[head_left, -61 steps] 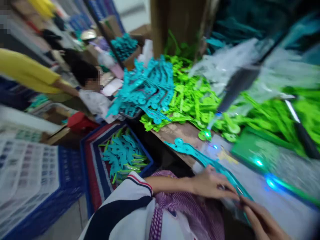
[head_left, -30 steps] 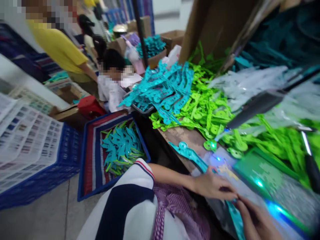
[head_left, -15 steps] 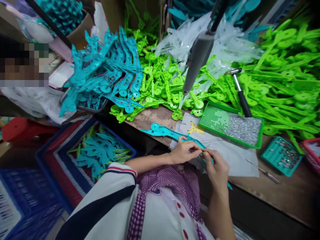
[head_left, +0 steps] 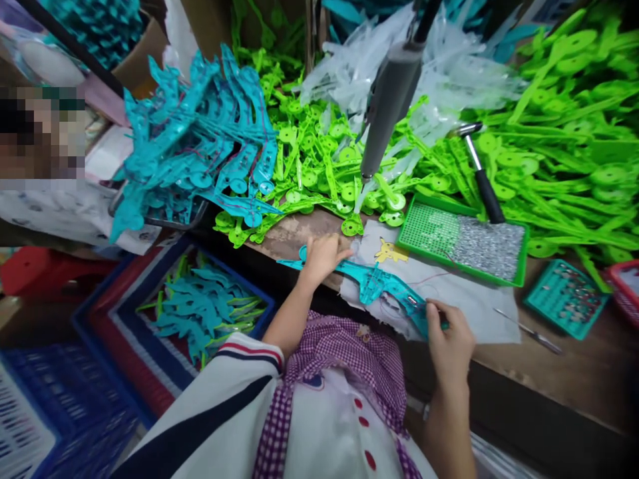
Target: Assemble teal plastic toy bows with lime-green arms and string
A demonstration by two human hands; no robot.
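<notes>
A long turquoise plastic part with a thin dark red wire lies across the table's front edge. My left hand lies over its left stretch, fingers bent around it and thumb pointing right. At its right end, my right hand pinches the tip between thumb and fingers. A white cloth with a yellow cartoon figure is spread under and behind the part.
A grey hanging electric screwdriver points down behind the part. Near it are a green tray of small metal pieces, a hammer, tweezers and a teal screw box. Turquoise parts and lime-green parts are heaped around. Left stands a crate.
My hands, earlier together at the middle of the turquoise part, have moved apart: the left to its left stretch, the right to its right end. The view has shifted slightly.
</notes>
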